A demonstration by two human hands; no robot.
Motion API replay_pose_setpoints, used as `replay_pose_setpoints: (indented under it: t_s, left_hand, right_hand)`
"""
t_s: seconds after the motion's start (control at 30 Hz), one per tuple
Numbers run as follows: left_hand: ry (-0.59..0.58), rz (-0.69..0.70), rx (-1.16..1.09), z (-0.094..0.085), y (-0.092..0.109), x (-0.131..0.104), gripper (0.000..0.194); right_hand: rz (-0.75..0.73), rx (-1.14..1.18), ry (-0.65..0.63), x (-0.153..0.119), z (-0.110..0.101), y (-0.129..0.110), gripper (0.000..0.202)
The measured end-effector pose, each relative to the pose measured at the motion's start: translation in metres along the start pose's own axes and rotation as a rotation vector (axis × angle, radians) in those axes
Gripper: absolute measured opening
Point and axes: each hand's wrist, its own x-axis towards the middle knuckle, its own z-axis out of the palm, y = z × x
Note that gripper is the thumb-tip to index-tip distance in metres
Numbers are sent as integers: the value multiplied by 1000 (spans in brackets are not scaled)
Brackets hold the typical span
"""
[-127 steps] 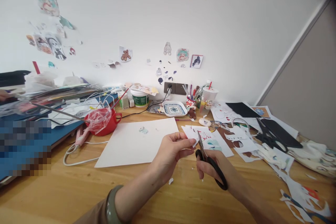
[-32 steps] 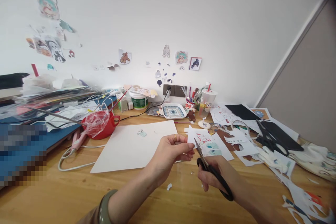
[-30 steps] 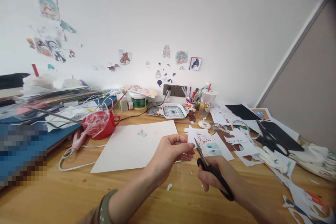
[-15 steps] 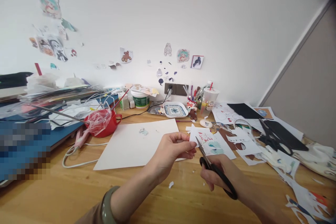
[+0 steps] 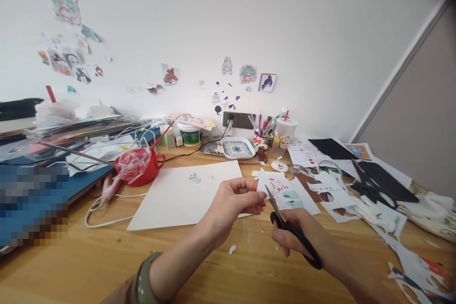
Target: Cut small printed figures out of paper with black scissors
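Left hand [image 5: 233,203] pinching white paper [image 5: 262,184] — right hand [image 5: 302,224] gripping 1 pair of black-handled scissors [image 5: 291,230], blades [image 5: 276,206] near the paper.

The head camera, near the bare hands [image 5: 231,205], faces forward and down across the light-brown wooden worktop [image 5: 213,278] toward a white wall [image 5: 320,33].
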Motion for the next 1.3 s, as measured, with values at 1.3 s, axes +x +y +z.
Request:
replay_pose_setpoints:
  t_s: [1.3]
  left_hand:
    - [-11,-15,33,2,-4,1,15]
  right_hand:
    - [-49,38,21,6,3,11,33]
